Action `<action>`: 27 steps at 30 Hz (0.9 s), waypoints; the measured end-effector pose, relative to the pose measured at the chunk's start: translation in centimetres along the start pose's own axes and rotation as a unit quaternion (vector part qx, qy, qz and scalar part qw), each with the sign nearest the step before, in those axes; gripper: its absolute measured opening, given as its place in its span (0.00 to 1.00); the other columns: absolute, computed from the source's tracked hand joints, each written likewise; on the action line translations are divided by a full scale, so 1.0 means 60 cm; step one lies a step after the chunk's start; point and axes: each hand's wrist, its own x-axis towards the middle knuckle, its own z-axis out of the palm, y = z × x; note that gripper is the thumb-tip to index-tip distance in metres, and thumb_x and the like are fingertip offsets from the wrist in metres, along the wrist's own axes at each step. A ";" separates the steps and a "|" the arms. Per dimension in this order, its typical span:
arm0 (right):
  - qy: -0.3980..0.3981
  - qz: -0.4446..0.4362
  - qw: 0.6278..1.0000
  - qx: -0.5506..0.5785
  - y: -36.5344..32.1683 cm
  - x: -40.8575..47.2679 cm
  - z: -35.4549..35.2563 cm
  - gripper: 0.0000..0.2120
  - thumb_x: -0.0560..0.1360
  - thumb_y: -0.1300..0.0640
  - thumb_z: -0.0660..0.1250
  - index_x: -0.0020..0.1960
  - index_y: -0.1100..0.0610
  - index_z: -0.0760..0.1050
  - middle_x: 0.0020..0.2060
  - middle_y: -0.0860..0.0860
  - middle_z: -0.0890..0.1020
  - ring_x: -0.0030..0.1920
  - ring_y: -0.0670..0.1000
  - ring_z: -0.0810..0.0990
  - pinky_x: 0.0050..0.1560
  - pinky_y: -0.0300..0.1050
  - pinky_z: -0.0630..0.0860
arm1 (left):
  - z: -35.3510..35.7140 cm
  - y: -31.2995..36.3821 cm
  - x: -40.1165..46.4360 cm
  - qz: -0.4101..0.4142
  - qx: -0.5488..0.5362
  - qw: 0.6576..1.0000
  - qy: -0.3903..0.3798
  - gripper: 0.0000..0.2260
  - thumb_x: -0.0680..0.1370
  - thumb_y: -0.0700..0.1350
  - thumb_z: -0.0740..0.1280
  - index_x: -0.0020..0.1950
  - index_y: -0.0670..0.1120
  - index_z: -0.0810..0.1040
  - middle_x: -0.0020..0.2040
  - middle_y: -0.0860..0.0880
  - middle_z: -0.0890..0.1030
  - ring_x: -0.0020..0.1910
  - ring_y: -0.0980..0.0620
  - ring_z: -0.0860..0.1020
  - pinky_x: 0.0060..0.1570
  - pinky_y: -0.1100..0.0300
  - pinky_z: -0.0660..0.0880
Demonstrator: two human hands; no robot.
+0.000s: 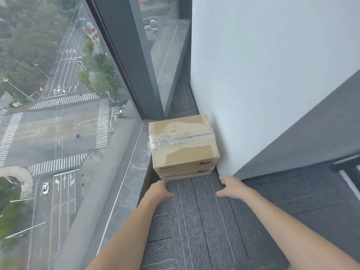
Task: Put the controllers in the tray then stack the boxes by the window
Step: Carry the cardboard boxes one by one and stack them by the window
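A stack of brown cardboard boxes [183, 147] stands on the grey carpet in the corner between the window and the white wall. The top box is sealed with clear tape. My left hand [158, 191] hovers just below the stack's near left corner, fingers relaxed and holding nothing. Off the stack's near right corner, my right hand [231, 187] is spread with fingers loose, also holding nothing. Neither hand touches the boxes. No controllers or tray are in view.
A floor-to-ceiling window [64, 106] runs along the left, with a grey stone sill [134, 168] beside the boxes. The white wall [263, 75] rises on the right, with a dark panel [311, 137] nearer me. Grey carpet [204, 230] stretches toward me.
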 end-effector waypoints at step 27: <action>0.348 0.264 0.843 0.313 0.337 -1.314 -0.029 0.27 0.79 0.44 0.63 0.76 0.53 0.67 0.75 0.52 0.69 0.73 0.53 0.69 0.69 0.45 0.67 | 0.152 0.713 -1.068 0.473 0.433 0.759 -0.115 0.24 0.77 0.51 0.68 0.70 0.42 0.71 0.67 0.43 0.75 0.65 0.44 0.75 0.58 0.57 0.73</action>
